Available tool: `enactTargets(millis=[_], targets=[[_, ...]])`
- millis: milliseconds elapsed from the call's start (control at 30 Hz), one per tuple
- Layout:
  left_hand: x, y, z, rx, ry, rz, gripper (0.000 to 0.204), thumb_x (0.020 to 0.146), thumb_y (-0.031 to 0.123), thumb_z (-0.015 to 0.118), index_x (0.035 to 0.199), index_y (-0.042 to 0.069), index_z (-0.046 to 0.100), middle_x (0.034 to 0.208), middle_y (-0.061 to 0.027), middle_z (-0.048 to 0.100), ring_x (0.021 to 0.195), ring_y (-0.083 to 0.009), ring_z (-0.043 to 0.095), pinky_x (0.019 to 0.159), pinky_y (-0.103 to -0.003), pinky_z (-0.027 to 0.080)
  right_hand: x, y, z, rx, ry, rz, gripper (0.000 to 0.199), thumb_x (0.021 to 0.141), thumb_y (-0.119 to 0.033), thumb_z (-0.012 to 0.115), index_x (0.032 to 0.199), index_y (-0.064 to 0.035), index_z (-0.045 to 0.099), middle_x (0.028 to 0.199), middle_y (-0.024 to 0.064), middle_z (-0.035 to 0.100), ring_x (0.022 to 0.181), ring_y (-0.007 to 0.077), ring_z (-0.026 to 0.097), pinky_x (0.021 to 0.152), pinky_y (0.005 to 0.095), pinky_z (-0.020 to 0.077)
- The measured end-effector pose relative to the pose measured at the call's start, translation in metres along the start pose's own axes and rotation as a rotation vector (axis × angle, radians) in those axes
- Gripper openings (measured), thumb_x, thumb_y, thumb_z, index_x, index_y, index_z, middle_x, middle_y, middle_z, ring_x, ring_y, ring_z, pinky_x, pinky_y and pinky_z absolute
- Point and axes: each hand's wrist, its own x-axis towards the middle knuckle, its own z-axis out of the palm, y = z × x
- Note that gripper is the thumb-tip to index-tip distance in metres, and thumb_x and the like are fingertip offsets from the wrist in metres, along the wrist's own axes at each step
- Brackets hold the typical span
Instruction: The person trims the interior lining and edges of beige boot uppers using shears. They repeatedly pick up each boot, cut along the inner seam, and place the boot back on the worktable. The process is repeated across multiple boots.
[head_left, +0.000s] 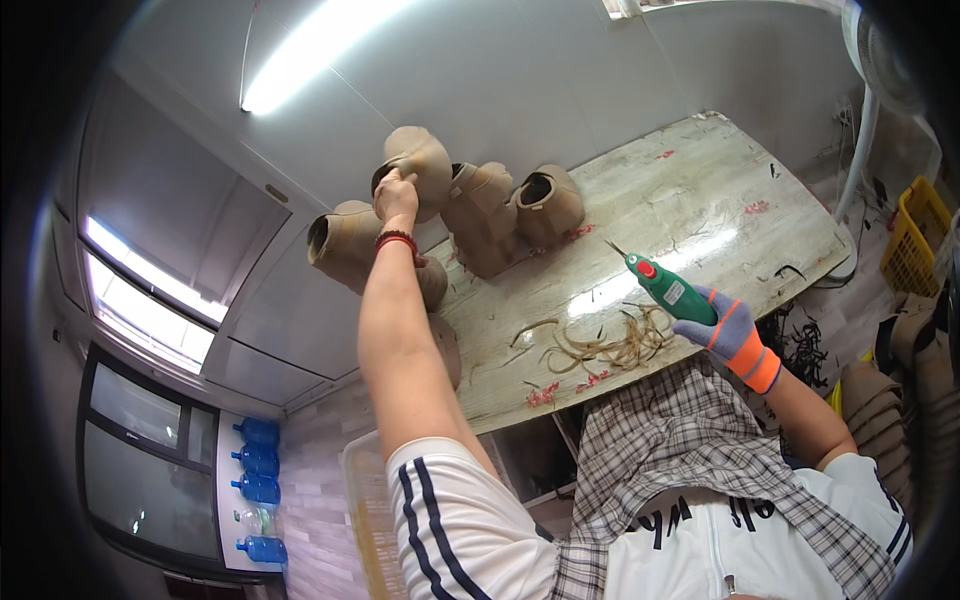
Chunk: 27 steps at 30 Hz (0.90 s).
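My bare left hand (398, 198), a red beaded bracelet at its wrist, reaches to the table's far left. Its fingers are closed on the edge of a tan, hollow, rounded shoe upper (428, 165), raised above the others. Close around it stand more tan shoe uppers (480, 235), some with dark openings. In my right hand (728, 332), gloved in grey and orange, is a green handheld power tool (672, 290) with a red button and a thin metal tip. That tip points up and left over the table, apart from the shoe uppers.
Curled tan trimmings (610, 345) lie near the front edge of the worn pale table (690, 180). At the right are a yellow crate (918, 235), a white fan (880, 60) and stacked tan pieces (880, 430). Blue water bottles (260, 460) line the left wall.
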Motion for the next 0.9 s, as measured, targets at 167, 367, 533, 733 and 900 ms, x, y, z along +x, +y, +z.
enactTargets(millis=[167, 367, 533, 733, 900], targets=[[0.004, -0.011, -0.034, -0.402, 0.295, -0.114, 0.032, 0.087, 0.024, 0.073, 0.106, -0.002, 0.071, 0.099, -0.0188, 0.074, 0.087, -0.0307, 0.071, 0.082, -0.040, 0.051, 0.005, -0.008, 0.001, -0.017, 0.004, 0.070, 0.058, 0.081, -0.017, 0.083, 0.130, 0.0027, 0.058, 0.095, 0.0026, 0.068, 0.077, 0.0048, 0.060, 0.067, 0.0229, 0.0515], [-0.088, 0.013, -0.112, -1.638, 0.244, -0.260, 0.036, 0.100, 0.020, 0.060, 0.129, -0.001, 0.058, 0.130, -0.0151, 0.062, 0.115, -0.0282, 0.061, 0.097, -0.044, 0.050, 0.003, -0.014, -0.009, -0.139, 0.040, -0.074, 0.062, 0.078, -0.015, 0.085, 0.131, 0.0020, 0.059, 0.103, 0.0066, 0.072, 0.088, 0.0093, 0.064, 0.078, 0.0275, 0.0544], [-0.197, 0.029, -0.141, -1.884, 0.147, -0.572, 0.036, 0.104, 0.023, 0.049, 0.129, -0.003, 0.058, 0.128, -0.0191, 0.064, 0.123, -0.0323, 0.058, 0.108, -0.054, 0.043, 0.011, -0.018, -0.004, -0.363, 0.073, -0.434, 0.068, 0.069, -0.026, 0.089, 0.128, -0.0045, 0.064, 0.095, 0.0162, 0.074, 0.079, 0.0235, 0.072, 0.071, 0.0325, 0.0563], [-0.285, -0.027, -0.072, -2.485, -0.295, -0.909, 0.036, 0.104, 0.019, 0.045, 0.129, -0.004, 0.057, 0.127, -0.0226, 0.064, 0.125, -0.0356, 0.057, 0.110, -0.055, 0.042, -0.002, -0.018, -0.008, -0.624, 0.050, -0.656, 0.071, 0.063, -0.030, 0.091, 0.125, -0.0062, 0.066, 0.077, 0.0148, 0.067, 0.065, 0.0320, 0.065, 0.061, 0.0380, 0.0520], [-0.321, -0.003, -0.058, -2.622, -0.533, -0.976, 0.036, 0.104, 0.015, 0.041, 0.128, -0.008, 0.056, 0.133, -0.0253, 0.059, 0.124, -0.0368, 0.057, 0.109, -0.051, 0.045, -0.016, -0.009, -0.017, -0.668, -0.021, -0.647, 0.070, 0.063, -0.037, 0.090, 0.125, -0.0132, 0.067, 0.072, 0.0112, 0.064, 0.061, 0.0313, 0.062, 0.059, 0.0388, 0.0503]])
